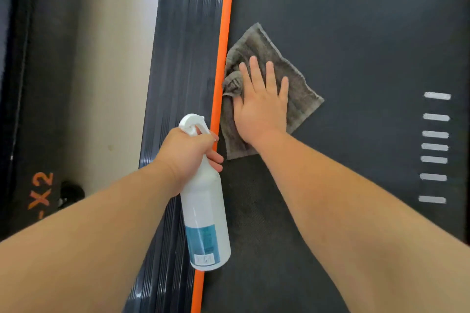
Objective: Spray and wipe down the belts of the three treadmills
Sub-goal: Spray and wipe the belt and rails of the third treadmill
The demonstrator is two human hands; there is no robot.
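A strip of pale beige floor (106, 79) runs between two dark machines, catching soft, even light. Left of the floor, a black frame (30, 134) carries orange lettering (40, 193); a small black foot (72, 192) rests on the floor beside it.

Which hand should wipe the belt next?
The right hand. It lies flat on the cloth, which is on the belt. The left hand is busy gripping the spray bottle.

A gym: two treadmills side by side (one belt (356, 33) visible).
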